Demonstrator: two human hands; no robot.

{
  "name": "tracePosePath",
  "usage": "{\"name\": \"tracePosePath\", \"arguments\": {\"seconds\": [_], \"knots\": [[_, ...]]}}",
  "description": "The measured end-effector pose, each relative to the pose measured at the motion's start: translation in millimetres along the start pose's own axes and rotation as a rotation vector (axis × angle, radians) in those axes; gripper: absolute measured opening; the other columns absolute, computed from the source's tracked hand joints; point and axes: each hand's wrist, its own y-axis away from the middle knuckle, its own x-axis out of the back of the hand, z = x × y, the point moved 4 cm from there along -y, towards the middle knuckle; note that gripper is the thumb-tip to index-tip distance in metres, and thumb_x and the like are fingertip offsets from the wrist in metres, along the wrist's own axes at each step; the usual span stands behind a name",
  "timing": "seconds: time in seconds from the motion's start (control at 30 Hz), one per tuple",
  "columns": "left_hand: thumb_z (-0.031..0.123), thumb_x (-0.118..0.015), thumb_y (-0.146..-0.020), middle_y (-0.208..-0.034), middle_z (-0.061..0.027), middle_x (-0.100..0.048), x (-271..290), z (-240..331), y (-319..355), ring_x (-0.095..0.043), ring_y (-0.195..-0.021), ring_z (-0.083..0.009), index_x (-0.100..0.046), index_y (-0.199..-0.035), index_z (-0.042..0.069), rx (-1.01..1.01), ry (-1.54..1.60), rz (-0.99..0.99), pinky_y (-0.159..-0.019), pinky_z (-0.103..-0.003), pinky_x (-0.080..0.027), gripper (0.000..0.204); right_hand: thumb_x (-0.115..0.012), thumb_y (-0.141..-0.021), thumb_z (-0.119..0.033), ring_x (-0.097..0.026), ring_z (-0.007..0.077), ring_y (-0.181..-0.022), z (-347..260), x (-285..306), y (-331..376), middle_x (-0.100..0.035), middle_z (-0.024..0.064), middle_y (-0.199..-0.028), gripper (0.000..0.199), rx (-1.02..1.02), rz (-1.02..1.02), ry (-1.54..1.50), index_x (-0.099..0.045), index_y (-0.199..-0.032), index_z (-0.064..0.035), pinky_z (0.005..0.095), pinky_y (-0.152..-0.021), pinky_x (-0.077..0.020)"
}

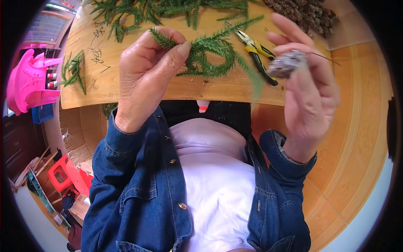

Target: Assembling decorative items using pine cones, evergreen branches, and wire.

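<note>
So the left hand [145,77] has its grip pinched tight on a green conifer sprig [210,54], thumb and forefinger squeezing the stem near one end while the rest curls round in a loose loop and trails off to the right. The right hand [308,92] is up beside it, grip closed around a greyish pine cone [286,64] with a thin wire [325,58] poking out past the fingers toward the right. The two hands are near each other but not touching, and both are held up above the bench, over its near edge.

Edge-wise: the wooden bench [176,90] stops right in front of the person's chest, and the front edge runs across just below the hands. The strip of bare wood under the sprig is the main free patch. Yellow-handled pliers [256,52] lie on the bench just behind the sprig, between the two hands. Along the far side there's a heap of more green sprigs [168,10], and at the far right corner a pile of pine cones [304,14]. One small loose sprig [73,69] sits near the left edge.

Off the left of the bench there's a pink plastic stool [29,82], and lower down a red stool [63,174] among cardboard clutter. Right side is orange tiled floor [357,138].
</note>
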Motion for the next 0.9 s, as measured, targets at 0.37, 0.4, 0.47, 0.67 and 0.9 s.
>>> {"name": "tracePosePath", "arguments": {"seconds": [0.37,0.4,0.47,0.67,0.9], "knots": [[0.009,-0.058,-0.091,-0.088,-0.0013,-0.060,-9.6,4.4,-8.9,-0.054,-0.079,-0.0053,-0.059,-0.099,-0.002,-0.043,-0.023,-0.045,-0.070,-0.019,-0.044,0.013,-0.066,-0.087,-0.013,-0.057,0.0073,-0.080,39.4,-32.4,19.5,-0.062,0.0026,-0.089,0.021,-0.524,-0.112,-0.279,-0.062,-0.100,0.0028,0.0199,-0.072,-0.0461],[0.011,-0.056,-0.092,-0.092,-0.0027,-0.061,-8.3,4.3,-9.2,-0.055,-0.083,-0.0068,-0.059,-0.103,-0.002,-0.036,0.020,-0.013,-0.075,-0.021,-0.044,0.017,-0.066,-0.087,-0.013,-0.057,0.0073,-0.080,41.0,-34.1,21.0,-0.062,0.0026,-0.089,0.021,-0.525,-0.110,-0.276,-0.062,-0.100,0.0028,0.0199,-0.072,-0.0461],[0.013,-0.054,-0.093,-0.097,-0.0040,-0.062,-9.2,3.8,-6.8,-0.055,-0.087,-0.0083,-0.059,-0.106,-0.002,-0.027,0.065,0.017,-0.080,-0.022,-0.043,0.020,-0.066,-0.087,-0.012,-0.057,0.0072,-0.081,42.0,-33.7,21.6,-0.062,0.0025,-0.090,0.022,-0.466,-0.004,-0.362,-0.061,-0.102,0.0034,0.0196,-0.073,-0.0460],[0.018,-0.058,-0.092,-0.091,-0.0009,-0.060,-16.3,-11.2,9.2,-0.053,-0.080,-0.0042,-0.057,-0.102,-0.001,0.083,0.103,-0.071,-0.073,-0.019,-0.043,0.021,-0.063,-0.089,-0.009,-0.056,0.0067,-0.083,42.0,-39.0,20.2,-0.061,0.0021,-0.091,0.021,-0.393,0.066,-0.369,-0.059,-0.104,0.0040,0.0193,-0.075,-0.0458],[0.014,-0.059,-0.091,-0.094,-0.0022,-0.060,-24.4,-13.7,11.0,-0.054,-0.082,-0.0051,-0.056,-0.105,-0.002,0.143,0.197,-0.020,-0.075,-0.018,-0.043,0.022,-0.067,-0.083,-0.008,-0.054,0.0099,-0.075,38.7,-42.7,21.1,-0.056,0.0035,-0.083,0.021,-0.217,0.000,0.069,-0.060,-0.099,0.0036,0.0205,-0.069,-0.0441]]}}
